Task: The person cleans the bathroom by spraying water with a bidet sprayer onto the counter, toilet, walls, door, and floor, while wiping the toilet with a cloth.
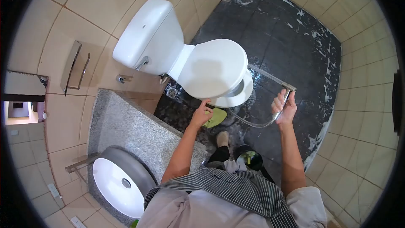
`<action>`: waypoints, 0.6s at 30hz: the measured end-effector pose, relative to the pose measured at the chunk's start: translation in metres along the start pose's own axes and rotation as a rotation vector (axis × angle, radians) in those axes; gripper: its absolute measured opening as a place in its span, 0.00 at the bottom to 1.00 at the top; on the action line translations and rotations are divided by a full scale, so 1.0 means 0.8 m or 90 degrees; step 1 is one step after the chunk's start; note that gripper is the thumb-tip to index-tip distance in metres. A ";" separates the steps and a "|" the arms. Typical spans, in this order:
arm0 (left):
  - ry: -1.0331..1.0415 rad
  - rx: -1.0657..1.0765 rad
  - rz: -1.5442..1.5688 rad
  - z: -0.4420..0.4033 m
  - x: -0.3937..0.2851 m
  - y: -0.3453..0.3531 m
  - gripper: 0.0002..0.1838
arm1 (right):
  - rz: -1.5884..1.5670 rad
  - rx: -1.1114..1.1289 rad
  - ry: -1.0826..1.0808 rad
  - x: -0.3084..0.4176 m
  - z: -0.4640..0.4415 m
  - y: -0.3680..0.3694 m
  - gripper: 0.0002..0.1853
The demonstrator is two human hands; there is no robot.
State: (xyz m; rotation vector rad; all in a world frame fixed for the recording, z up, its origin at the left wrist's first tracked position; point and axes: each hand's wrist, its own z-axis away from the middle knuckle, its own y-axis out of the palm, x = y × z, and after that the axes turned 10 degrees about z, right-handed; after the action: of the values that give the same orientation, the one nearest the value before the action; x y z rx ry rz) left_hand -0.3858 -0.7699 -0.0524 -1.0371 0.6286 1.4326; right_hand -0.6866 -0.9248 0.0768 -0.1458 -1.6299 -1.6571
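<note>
Bright view, black-rimmed fisheye distortion

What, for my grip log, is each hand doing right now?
Left hand: closed on the green cloth, index finger at the edge of the toilet lid.
Right hand: closed on the metal spray handle.

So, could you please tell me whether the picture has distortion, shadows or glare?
In the head view, strong wide-angle bending, with tile lines curving on the right wall and black rounded corners; also in the head view, a soft grey shadow across the toilet lid, and small bright glints on the dark floor near the toilet bowl.
</note>
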 end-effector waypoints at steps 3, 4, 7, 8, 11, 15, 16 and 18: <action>-0.090 0.072 -0.038 0.013 -0.033 -0.006 0.46 | -0.069 -0.043 0.000 -0.008 -0.008 -0.009 0.21; -0.079 0.049 -0.041 0.006 -0.023 -0.007 0.47 | -0.084 -0.070 0.002 -0.012 -0.011 -0.011 0.22; -0.036 0.014 -0.109 -0.002 -0.017 -0.016 0.48 | -0.115 -0.027 0.012 -0.020 -0.017 -0.013 0.22; -0.007 -0.024 -0.093 -0.001 -0.018 -0.021 0.48 | -0.118 -0.017 0.017 -0.024 -0.021 -0.020 0.23; 0.005 -0.083 -0.007 0.004 -0.037 -0.054 0.46 | -0.125 0.076 0.041 -0.028 -0.029 -0.008 0.22; 0.059 -0.140 0.158 -0.011 -0.064 -0.122 0.45 | -0.194 0.091 0.028 -0.043 -0.067 0.025 0.22; 0.056 -0.157 0.185 -0.013 -0.074 -0.136 0.46 | -0.198 0.120 0.029 -0.048 -0.076 0.039 0.22; 0.050 -0.188 0.204 -0.030 -0.073 -0.170 0.46 | -0.214 0.158 0.033 -0.061 -0.096 0.064 0.23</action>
State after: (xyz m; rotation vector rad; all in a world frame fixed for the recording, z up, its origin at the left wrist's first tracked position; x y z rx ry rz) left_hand -0.2546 -0.7973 0.0136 -1.2684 0.6747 1.8101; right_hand -0.5899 -0.9640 0.0760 0.3087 -1.8792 -1.6647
